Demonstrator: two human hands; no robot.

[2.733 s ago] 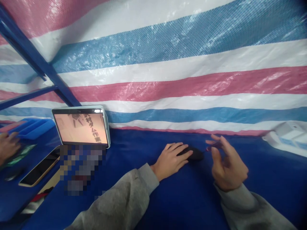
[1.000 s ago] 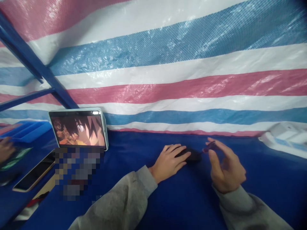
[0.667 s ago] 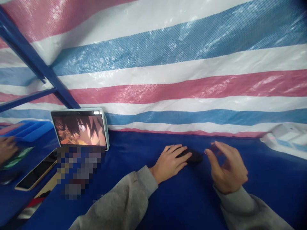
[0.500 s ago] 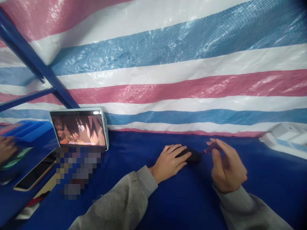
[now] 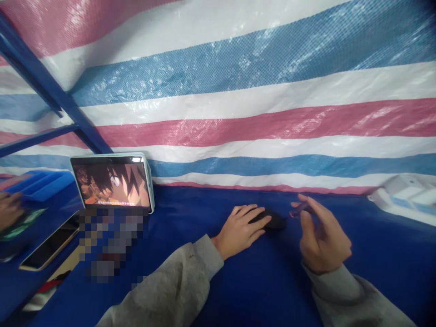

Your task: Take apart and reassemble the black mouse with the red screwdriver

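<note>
My left hand (image 5: 240, 232) lies over a black computer mouse (image 5: 276, 221) on the blue tabletop, its fingers curved over the near side and the mouse's right end left showing. Just right of the mouse, my right hand (image 5: 325, 236) is raised, with thumb and fingers closed around a slim purple tool (image 5: 299, 209). One end of this tool points left towards the mouse without visibly touching it. Blur and my fingers hide much of its shape, so its exact kind is unclear.
A tablet (image 5: 114, 184) playing a cartoon stands at the left. Near it lie a phone (image 5: 51, 240) and a blue compartment tray (image 5: 51, 184). Another person's hand (image 5: 10, 211) shows at the left edge. A white object (image 5: 405, 200) sits far right, before a striped sheet (image 5: 238, 104).
The purple tool has tilted slightly in my right fingers, and its tip has drawn back from the mouse's right end. My left hand and the mouse stay in place.
</note>
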